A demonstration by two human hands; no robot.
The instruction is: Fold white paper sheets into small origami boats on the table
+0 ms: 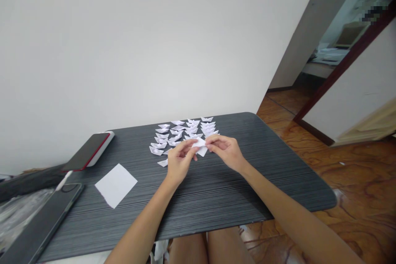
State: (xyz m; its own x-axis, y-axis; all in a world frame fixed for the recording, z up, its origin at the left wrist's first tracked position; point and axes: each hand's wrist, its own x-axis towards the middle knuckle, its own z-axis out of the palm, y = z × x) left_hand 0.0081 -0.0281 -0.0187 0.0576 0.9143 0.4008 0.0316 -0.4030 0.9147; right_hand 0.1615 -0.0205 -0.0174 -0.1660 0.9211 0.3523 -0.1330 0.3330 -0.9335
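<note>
A small folded piece of white paper (pixel 201 151) is held between my two hands, above the middle of the table. My left hand (pixel 182 157) pinches its left side between thumb and fingers. At its right corner, the thumb and fingertips of my right hand (pixel 225 149) are closed on it. Just beyond the hands stand several small white paper boats (pixel 177 132), set out in rough columns on the dark table (pixel 216 198). My hands hide some of the nearest boats.
A square white sheet of paper (pixel 116 185) lies flat on the left. Farther left are a phone with a red edge (pixel 88 152) resting on a white object, a white cable (pixel 64 180) and a dark device (pixel 46 222). A white wall (pixel 139 49) rises behind the table.
</note>
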